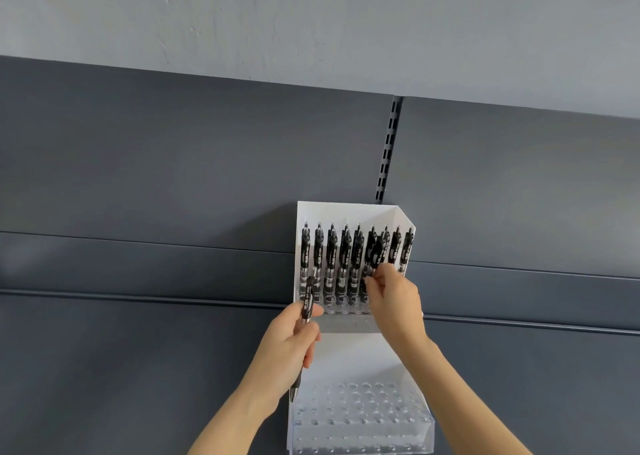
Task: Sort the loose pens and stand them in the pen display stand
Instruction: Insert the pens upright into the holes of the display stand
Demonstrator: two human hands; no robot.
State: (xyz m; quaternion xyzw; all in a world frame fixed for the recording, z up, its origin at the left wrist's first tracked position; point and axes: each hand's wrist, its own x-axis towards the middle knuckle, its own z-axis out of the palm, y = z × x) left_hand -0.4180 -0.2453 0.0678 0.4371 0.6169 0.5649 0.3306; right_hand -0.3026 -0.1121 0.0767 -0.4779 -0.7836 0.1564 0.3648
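The right hand [394, 298] pinches a black pen [378, 251] and should push it straight down into the pen display stand [349, 354], while the left hand [294, 343] grips a spare pen [307, 303].

The frame's bottom edge cuts off the base of the pen display stand [349, 354], the left forearm [225, 423] and the right forearm [485, 416]. The left hand [294, 343] covers the middle of its pen [307, 302]. The right hand [394, 298] hides the lower barrel of the tilted pen [378, 250] it pinches. Barrel print is too small to read.
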